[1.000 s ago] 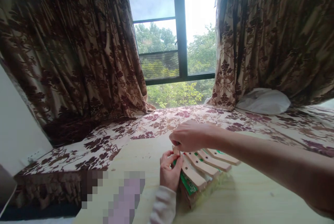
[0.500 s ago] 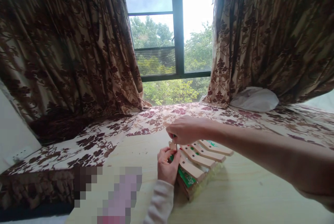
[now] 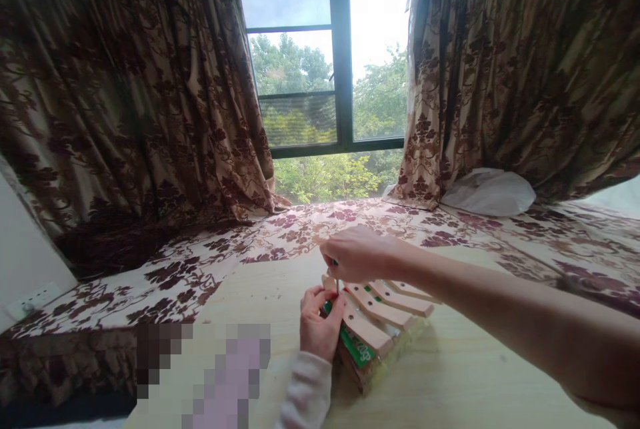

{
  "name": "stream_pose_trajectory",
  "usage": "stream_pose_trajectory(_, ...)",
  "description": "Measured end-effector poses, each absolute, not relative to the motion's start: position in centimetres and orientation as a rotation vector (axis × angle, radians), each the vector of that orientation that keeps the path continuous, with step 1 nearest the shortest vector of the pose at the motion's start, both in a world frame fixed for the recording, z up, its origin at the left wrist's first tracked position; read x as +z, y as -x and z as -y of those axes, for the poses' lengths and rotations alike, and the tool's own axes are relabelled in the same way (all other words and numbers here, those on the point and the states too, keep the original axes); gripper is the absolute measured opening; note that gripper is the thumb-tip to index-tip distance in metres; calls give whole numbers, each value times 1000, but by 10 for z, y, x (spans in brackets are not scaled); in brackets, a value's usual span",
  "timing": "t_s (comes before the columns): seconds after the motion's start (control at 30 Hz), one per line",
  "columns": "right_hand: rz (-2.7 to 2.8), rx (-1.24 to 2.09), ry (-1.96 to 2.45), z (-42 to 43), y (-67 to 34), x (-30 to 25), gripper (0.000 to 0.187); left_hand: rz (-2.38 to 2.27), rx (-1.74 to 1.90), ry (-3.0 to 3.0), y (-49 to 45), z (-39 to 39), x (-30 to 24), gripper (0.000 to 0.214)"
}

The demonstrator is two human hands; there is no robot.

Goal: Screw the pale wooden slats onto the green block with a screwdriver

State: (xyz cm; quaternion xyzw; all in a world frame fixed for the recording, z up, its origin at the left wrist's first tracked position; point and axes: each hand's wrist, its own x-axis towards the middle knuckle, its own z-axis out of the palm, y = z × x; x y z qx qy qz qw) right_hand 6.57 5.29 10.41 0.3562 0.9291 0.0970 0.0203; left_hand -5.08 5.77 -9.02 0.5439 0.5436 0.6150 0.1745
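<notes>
A fan of several pale wooden slats (image 3: 380, 309) lies on a green printed packet (image 3: 356, 347) on a light wooden tabletop (image 3: 450, 376). My left hand (image 3: 319, 326), in a pale sleeve, pinches the near end of the slats where they meet. My right hand (image 3: 356, 254) reaches in from the right and is closed around a thin metal tool (image 3: 337, 284) that points straight down onto that same joint. What the tool's tip touches is hidden by my fingers.
Behind the tabletop a floral brown-and-cream cloth (image 3: 250, 242) covers a ledge under a window (image 3: 330, 76) with patterned curtains on both sides. A white bag (image 3: 487, 192) lies at the right by the curtain. A wall socket (image 3: 30, 299) sits at the far left.
My view dropped and shifted slightly. My right hand shifted a little and the thin tool now stands upright at the slats' joint; my left hand keeps its pinch.
</notes>
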Motion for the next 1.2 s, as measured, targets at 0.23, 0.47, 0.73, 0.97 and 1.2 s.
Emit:
stream_pose_trajectory(0.23, -2877, 226, -1088, -51, -75, 109, 27, -1555, 1760, -1523, 45, -44, -84, 19)
stream_pose_trajectory(0.47, -2888, 142, -990, -51, -82, 106, 28, -1486, 1787, -1468, 37, -29, -89, 23)
stream_pose_trajectory(0.73, -2915, 167, -960, -48, -80, 110, 32, -1419, 1752, -1459, 40, -34, -91, 22)
stream_pose_trajectory(0.97, -2851, 254, -971, -49, -78, 109, 28, -1439, 1743, -1437, 40, -29, -87, 20)
stream_pose_trajectory(1.2, -2873, 203, -946, -49, -75, 112, 30, -1435, 1736, -1442, 38, -27, -83, 18)
